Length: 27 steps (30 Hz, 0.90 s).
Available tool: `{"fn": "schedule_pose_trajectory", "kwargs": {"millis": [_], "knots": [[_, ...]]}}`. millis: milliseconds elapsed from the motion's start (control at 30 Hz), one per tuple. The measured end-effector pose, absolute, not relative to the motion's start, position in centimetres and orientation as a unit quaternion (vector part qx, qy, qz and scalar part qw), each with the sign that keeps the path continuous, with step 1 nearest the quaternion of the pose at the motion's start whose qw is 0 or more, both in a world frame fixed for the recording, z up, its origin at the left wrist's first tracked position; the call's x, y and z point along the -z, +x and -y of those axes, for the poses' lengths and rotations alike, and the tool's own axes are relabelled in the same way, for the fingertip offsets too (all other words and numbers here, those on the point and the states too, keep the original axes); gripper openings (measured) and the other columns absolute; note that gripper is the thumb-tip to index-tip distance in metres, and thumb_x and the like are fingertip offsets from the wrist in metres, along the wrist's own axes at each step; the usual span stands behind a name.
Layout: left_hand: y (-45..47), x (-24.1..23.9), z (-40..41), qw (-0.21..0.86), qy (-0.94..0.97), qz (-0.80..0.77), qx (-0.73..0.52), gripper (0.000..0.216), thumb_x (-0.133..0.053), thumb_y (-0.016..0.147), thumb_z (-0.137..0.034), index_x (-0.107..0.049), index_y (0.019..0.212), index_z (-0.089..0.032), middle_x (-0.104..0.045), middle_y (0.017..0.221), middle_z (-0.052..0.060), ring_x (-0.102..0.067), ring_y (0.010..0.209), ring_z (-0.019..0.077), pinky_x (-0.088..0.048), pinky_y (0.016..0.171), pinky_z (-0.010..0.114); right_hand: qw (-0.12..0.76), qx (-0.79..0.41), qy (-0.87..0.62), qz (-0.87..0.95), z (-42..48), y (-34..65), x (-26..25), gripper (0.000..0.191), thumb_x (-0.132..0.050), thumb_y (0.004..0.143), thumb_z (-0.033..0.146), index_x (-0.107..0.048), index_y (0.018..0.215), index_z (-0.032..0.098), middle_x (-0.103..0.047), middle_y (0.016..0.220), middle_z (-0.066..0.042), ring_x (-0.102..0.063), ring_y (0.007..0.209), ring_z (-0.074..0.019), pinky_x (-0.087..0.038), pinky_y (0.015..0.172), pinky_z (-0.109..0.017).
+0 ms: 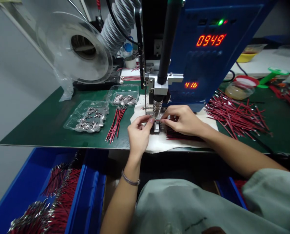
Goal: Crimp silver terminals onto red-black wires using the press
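Under the soldering head (158, 107) of a blue machine (196, 65), a small metal fixture (157, 126) sits on a white cloth (157, 147). My left hand (140, 130) is at the fixture's left side, thumb and fingers pinched together; what they hold is too small to make out. From the right, my right hand (181, 120) reaches to the same spot with its fingertips pinched, and its contents are also unclear. Beneath my right hand, a row of dark red wires (181, 134) lies on the cloth.
Left of the hands are a bundle of red wires (116, 125) and two clear trays of small metal parts, one nearer (71, 118) and one farther (110, 94). A red wire pile (235, 113) lies right. A large clear reel (59, 48) stands back left; a blue bin (20, 175) sits below.
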<state>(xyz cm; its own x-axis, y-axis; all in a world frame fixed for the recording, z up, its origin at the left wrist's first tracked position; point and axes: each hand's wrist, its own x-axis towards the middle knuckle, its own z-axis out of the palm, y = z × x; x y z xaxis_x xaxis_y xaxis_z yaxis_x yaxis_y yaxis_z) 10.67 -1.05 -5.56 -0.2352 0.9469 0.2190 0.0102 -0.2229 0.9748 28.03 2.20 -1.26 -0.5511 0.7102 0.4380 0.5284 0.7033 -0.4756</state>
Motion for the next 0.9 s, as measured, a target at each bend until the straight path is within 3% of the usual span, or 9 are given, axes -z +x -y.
{"fn": "schedule_pose_trajectory", "kwargs": {"millis": [267, 900], "knots": [[10.83, 5.41, 1.05, 0.39, 0.453, -0.499, -0.627, 0.021, -0.076, 0.068, -0.031, -0.069, 0.076, -0.013, -0.07, 0.075, 0.006, -0.064, 0.069, 0.0145, -0.049, 0.066, 0.024, 0.316, -0.148, -0.359, 0.866, -2.21, 28.05, 1.28, 0.011, -0.06, 0.081, 0.02, -0.07, 0.081, 0.015, -0.068, 0.078, -0.004, -0.058, 0.066, -0.0134, -0.043, 0.062, -0.024], [10.92, 5.68, 1.0, 0.389, 0.438, -0.496, -0.641, 0.021, -0.077, 0.067, -0.031, -0.067, 0.072, -0.013, -0.069, 0.07, 0.005, -0.063, 0.065, 0.0139, -0.048, 0.063, 0.024, 0.327, -0.14, -0.414, 0.838, -1.35, 27.43, 1.37, 0.011, -0.061, 0.079, 0.019, -0.071, 0.078, 0.015, -0.068, 0.074, -0.003, -0.058, 0.061, -0.0125, -0.041, 0.059, -0.024]]}}
